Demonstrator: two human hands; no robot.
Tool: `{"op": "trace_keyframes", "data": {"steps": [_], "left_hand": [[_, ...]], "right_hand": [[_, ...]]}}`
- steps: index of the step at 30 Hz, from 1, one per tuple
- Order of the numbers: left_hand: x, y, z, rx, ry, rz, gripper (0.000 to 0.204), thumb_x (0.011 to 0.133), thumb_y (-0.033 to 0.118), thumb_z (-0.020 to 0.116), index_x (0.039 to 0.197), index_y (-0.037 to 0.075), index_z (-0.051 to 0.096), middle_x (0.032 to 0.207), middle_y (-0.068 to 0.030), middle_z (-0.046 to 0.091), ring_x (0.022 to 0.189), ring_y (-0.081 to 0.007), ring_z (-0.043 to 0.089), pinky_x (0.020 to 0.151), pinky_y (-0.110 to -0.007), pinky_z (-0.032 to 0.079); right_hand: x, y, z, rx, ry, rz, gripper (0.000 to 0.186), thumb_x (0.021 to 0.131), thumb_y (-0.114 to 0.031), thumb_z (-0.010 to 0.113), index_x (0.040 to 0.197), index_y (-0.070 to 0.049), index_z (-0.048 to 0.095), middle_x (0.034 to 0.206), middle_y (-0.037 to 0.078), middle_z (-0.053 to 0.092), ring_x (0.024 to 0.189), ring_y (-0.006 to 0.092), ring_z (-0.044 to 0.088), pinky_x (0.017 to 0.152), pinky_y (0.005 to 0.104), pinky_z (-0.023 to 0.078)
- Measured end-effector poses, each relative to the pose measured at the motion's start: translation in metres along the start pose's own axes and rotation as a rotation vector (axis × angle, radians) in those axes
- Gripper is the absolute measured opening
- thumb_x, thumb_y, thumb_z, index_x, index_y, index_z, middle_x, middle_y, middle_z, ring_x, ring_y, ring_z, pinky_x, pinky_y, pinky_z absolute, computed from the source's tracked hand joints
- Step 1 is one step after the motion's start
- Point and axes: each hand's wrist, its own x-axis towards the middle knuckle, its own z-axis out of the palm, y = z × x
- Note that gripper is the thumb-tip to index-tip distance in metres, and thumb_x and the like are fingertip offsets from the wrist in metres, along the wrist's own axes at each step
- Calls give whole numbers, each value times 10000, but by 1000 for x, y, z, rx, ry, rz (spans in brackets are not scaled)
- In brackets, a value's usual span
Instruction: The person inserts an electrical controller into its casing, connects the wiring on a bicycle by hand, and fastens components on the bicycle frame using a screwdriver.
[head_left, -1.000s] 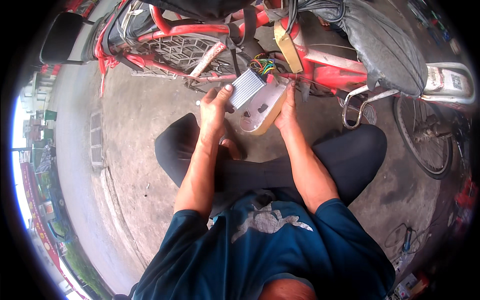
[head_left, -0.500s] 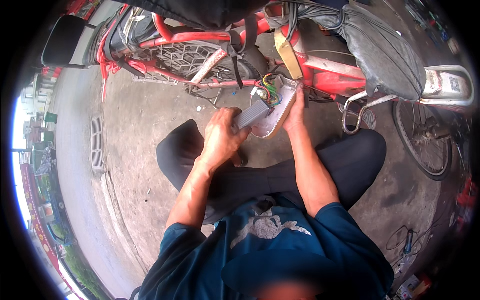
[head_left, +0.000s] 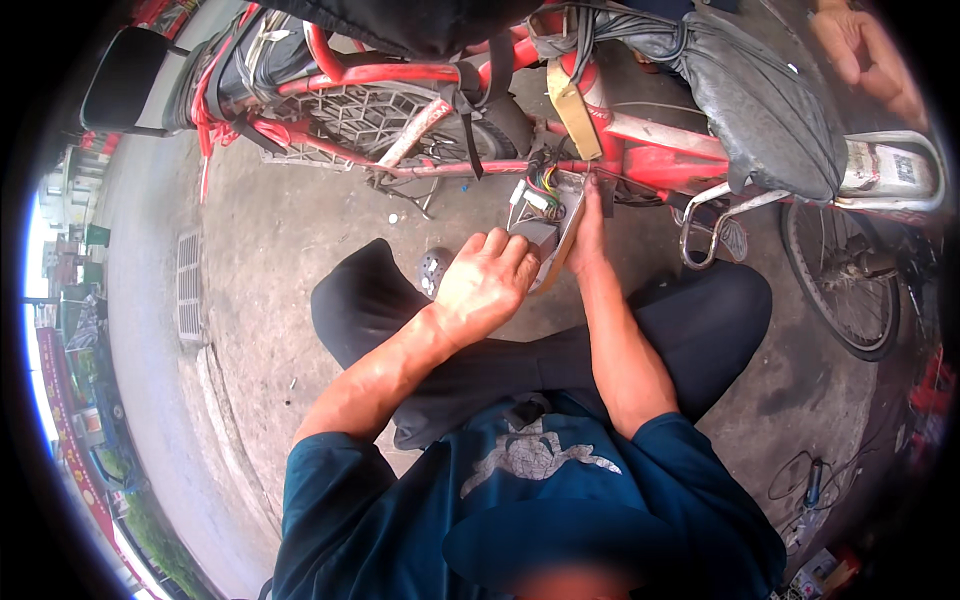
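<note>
Bent over between my knees, my left hand (head_left: 487,280) is closed on a grey finned metal box (head_left: 538,235), most of it hidden by my fingers. Coloured wires with white connectors (head_left: 541,196) run from the box up toward the red bike frame. On the other side, my right hand (head_left: 590,232) grips the outer edge of a shallow pale plastic casing (head_left: 566,248), which is tilted on its side. The box lies at the casing's open side; whether it touches the inside cannot be seen.
A red bicycle-like frame (head_left: 660,150) with a covered saddle (head_left: 765,110) stretches across the far side. Another person's hand (head_left: 868,55) shows at upper right. A wheel (head_left: 845,280) stands to the right. A tool with a cable (head_left: 814,485) lies at lower right.
My left hand has moved right and turned over the box, bringing it closer against the casing. The casing has tilted more upright. Another person's hand has appeared at upper right.
</note>
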Motion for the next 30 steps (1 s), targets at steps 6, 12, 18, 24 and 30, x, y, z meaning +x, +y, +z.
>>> {"op": "trace_keyframes", "data": {"steps": [6, 12, 18, 24, 30], "left_hand": [[2, 4, -2, 13, 5, 35, 332, 662, 120, 597, 975, 11, 582, 852, -79, 512, 782, -243, 519, 704, -351, 439], [-1, 6, -9, -8, 19, 25, 290, 662, 115, 587, 934, 16, 596, 852, -77, 515, 781, -241, 516, 701, -352, 436], [-1, 9, -2, 28, 15, 54, 263, 660, 120, 584, 901, 16, 603, 865, -75, 524, 788, -238, 509, 692, -351, 424], [-5, 10, 10, 49, -20, 71, 250, 673, 133, 582, 898, 29, 606, 867, -73, 517, 799, -230, 511, 690, -340, 417], [-9, 15, 17, 100, -68, 88, 179, 707, 120, 560, 871, 57, 592, 867, -78, 513, 823, -223, 520, 716, -327, 417]], "right_hand": [[-7, -4, 13, 76, -36, 111, 603, 892, -599, 482, 1261, -123, 520, 1206, 60, 566, 1081, 216, 537, 949, 387, 419], [-9, -12, 29, 51, -77, 130, 582, 913, -596, 450, 1215, -108, 548, 1119, 57, 611, 1011, 207, 577, 877, 370, 468], [-2, -8, 29, -58, 110, 98, 577, 889, -573, 541, 1172, -70, 569, 1078, 62, 624, 963, 179, 594, 842, 353, 487], [1, -5, 34, -146, 93, -17, 583, 825, -537, 660, 1141, -53, 578, 1031, 48, 620, 959, 167, 573, 874, 332, 449], [-1, -12, 41, -532, 219, -165, 666, 753, -513, 742, 1157, -14, 563, 1053, 57, 615, 1003, 165, 550, 900, 318, 406]]}}
